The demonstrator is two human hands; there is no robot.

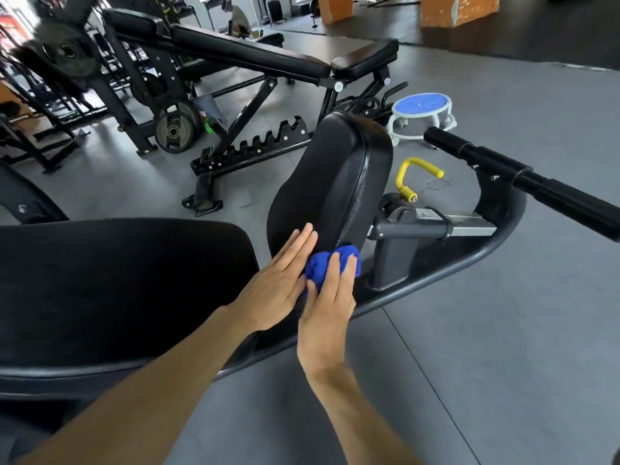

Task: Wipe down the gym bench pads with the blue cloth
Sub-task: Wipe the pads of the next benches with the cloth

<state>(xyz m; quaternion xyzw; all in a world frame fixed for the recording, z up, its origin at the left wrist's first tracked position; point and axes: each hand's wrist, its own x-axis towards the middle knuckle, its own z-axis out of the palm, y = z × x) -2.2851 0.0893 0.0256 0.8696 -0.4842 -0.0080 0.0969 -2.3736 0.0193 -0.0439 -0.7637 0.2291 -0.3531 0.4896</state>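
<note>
The crumpled blue cloth lies at the foot of the upright black padded chest pad, between both hands, right of the broad black seat pad.

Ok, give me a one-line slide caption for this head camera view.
Both hands work a bunched blue cloth against the lower edge of an upright black pad on a gym machine.

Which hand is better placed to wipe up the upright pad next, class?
Right. The right hand holds the blue cloth at the upright pad's base; the left hand lies flat beside it.
</note>
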